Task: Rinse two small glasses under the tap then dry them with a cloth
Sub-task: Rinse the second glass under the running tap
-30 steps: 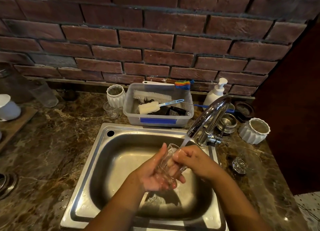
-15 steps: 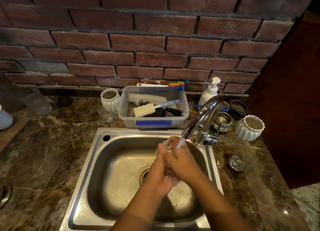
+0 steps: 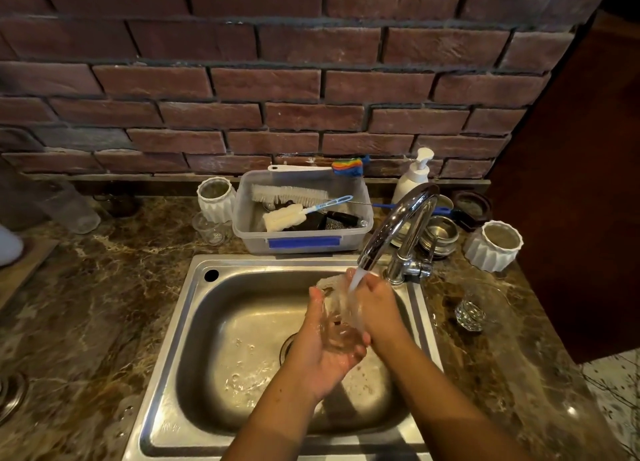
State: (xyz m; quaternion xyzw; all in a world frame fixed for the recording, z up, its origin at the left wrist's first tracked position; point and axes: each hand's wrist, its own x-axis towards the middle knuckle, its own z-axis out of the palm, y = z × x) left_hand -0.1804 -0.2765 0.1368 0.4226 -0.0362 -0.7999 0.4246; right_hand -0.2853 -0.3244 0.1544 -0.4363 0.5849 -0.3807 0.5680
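On the brown marbled stone worktop (image 3: 104,304), well to the left of the stainless steel sink (image 3: 187,322), a clear plastic jar (image 3: 74,211) lies tilted by the wall. Behind the sink's back left corner stands a white ribbed ceramic cup (image 3: 216,199), with a small clear tumbler (image 3: 212,230) just in front of it. Directly behind the sink sits a clear plastic tub with a blue tape strip (image 3: 301,242), and in it a white bristle brush (image 3: 289,194) and a white sponge brush with a blue handle (image 3: 287,216).

Over the right half of the sink, the left hand (image 3: 325,353) lies palm up, its fingers curled under the base of a small clear drinking glass (image 3: 337,308). The glass is tilted, mouth toward the curved chrome tap (image 3: 398,225), whose stream of water falls on it. The right hand (image 3: 377,308) grips the glass from the right, fingers wrapped round its side.

Behind the sink's right corner are a white pump soap bottle (image 3: 414,176) and stacked steel bowls (image 3: 440,233), and further right a second white ribbed ceramic cup (image 3: 493,249). Just right of the sink, a small faceted clear glass (image 3: 469,313) rests on the worktop.
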